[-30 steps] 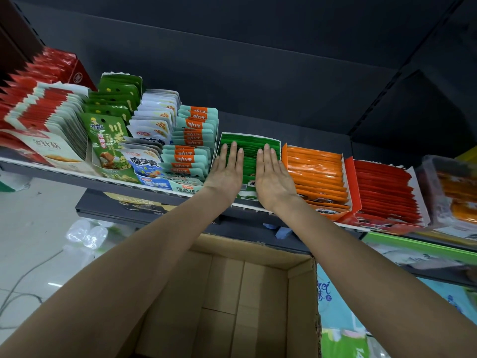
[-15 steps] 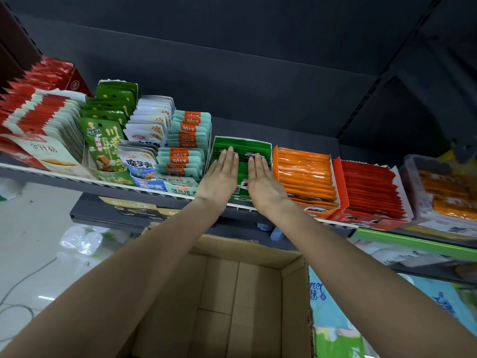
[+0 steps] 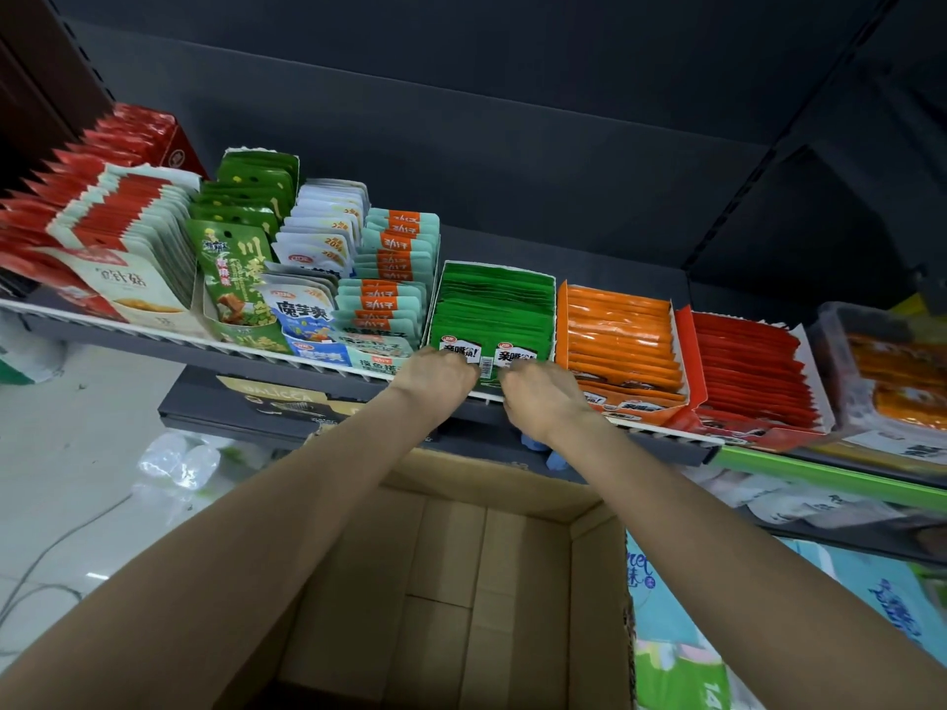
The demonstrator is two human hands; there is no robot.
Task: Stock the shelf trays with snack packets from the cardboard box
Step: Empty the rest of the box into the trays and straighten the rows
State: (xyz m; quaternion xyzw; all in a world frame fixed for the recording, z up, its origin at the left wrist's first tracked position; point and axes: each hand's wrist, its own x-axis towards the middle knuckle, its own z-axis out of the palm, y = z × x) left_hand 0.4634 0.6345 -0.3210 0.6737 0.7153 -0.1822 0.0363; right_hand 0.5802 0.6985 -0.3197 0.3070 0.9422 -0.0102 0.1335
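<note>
A tray of green snack packets (image 3: pixel 494 304) sits on the shelf in front of me, packed with upright packets. My left hand (image 3: pixel 435 376) and my right hand (image 3: pixel 538 394) are both at the tray's front edge, fingers curled on the front of the green tray. Below my arms stands the open cardboard box (image 3: pixel 594 581); only its bare bottom flaps show.
An orange packet tray (image 3: pixel 620 335) and a red one (image 3: pixel 748 371) stand to the right of the green tray. Teal, blue-white, green and red-white packet rows (image 3: pixel 389 279) fill the left. The shelf's front rail (image 3: pixel 256 353) runs across. Plastic wrap (image 3: pixel 174 463) lies on the floor.
Both hands lay flat on top of the green packets; they have drawn back toward me and now curl at the tray's front edge.
</note>
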